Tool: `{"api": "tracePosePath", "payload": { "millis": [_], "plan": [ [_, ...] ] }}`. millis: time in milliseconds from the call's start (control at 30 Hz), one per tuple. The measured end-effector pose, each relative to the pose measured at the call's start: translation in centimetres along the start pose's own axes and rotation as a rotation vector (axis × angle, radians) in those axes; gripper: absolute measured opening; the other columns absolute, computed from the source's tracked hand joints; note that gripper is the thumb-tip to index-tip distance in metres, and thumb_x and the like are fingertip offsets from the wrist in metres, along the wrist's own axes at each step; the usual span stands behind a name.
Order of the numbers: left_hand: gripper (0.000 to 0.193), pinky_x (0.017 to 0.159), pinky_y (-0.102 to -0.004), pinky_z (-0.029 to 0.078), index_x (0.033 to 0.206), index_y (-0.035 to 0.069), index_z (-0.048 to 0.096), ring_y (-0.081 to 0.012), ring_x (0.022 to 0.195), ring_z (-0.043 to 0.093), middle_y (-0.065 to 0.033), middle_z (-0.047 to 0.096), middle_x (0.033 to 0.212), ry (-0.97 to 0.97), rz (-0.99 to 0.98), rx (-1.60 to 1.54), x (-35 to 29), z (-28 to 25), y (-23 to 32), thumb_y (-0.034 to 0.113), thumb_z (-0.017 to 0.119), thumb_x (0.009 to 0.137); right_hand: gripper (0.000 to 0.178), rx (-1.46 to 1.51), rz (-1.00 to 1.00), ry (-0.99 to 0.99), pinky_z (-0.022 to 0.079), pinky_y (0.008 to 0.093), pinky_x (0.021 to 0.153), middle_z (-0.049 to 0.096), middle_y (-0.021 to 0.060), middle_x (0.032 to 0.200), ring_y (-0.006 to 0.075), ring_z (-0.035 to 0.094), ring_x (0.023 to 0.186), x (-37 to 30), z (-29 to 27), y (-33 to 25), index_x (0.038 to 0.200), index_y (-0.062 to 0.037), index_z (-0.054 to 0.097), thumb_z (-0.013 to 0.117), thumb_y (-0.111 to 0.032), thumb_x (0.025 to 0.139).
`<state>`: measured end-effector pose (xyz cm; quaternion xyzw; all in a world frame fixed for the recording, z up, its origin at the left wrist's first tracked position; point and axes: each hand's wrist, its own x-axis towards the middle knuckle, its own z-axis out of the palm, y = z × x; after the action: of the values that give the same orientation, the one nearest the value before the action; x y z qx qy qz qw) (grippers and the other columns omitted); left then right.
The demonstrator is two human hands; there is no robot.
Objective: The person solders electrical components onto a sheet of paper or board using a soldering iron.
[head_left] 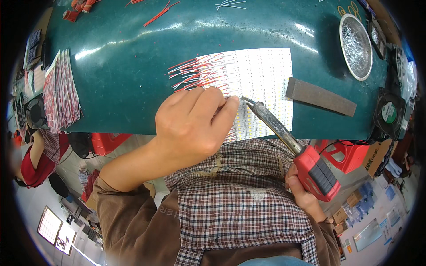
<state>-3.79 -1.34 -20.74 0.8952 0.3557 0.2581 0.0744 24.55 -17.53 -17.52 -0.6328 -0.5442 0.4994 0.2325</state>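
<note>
My left hand is closed in a pinch over a white LED strip panel, its fingertips on a thin wire that is mostly hidden. Rows of small yellow LEDs run along the panel. Red and white wires stick out from its left side, several of them passing under my hand. In my right hand is a soldering iron with a red and black handle. Its blackened tip reaches the panel just right of my left fingertips. The handle covers part of my right hand's fingers.
A grey-brown bar lies against the panel's right edge. Behind it stands a round metal dish with silvery bits, near a black fan. Bundled red and white wires hang over the green table's left side. Another person's red sleeve shows at far left.
</note>
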Motion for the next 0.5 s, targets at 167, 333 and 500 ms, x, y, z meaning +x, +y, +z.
{"api": "tracePosePath", "payload": {
  "millis": [167,333,500],
  "plan": [
    [0.029,0.047,-0.0287,0.04,0.097,0.005,0.078,-0.0143,0.058,0.055,-0.0003,0.053,0.071,0.002,-0.002,-0.001,0.11,0.05,0.03,0.002,0.078,0.068,0.017,0.157,0.114,0.059,0.053,0.0328,0.064,0.068,0.0085,0.08,0.0224,0.068,0.069,-0.66,-0.11,-0.36,0.097,-0.0018,0.071,0.078,-0.011,0.084],
    [0.03,0.047,-0.0287,0.04,0.097,0.005,0.078,-0.0142,0.059,0.055,-0.0002,0.054,0.072,-0.009,-0.01,0.015,0.15,-0.02,0.18,0.002,0.077,0.068,0.02,0.175,0.088,0.066,0.055,0.0321,0.067,0.07,0.0081,0.081,0.0212,0.069,0.071,-0.63,-0.06,-0.37,0.099,-0.0012,0.072,0.077,-0.016,0.086],
    [0.029,0.049,-0.029,0.041,0.097,0.006,0.077,-0.0144,0.061,0.056,-0.0005,0.055,0.074,-0.024,-0.022,0.03,0.22,-0.35,0.38,0.003,0.076,0.068,0.02,0.134,0.117,0.063,0.055,0.0319,0.068,0.07,0.0065,0.08,0.0197,0.069,0.072,-0.85,-0.03,-0.22,0.1,-0.0014,0.072,0.076,-0.017,0.088]
  ]
}}
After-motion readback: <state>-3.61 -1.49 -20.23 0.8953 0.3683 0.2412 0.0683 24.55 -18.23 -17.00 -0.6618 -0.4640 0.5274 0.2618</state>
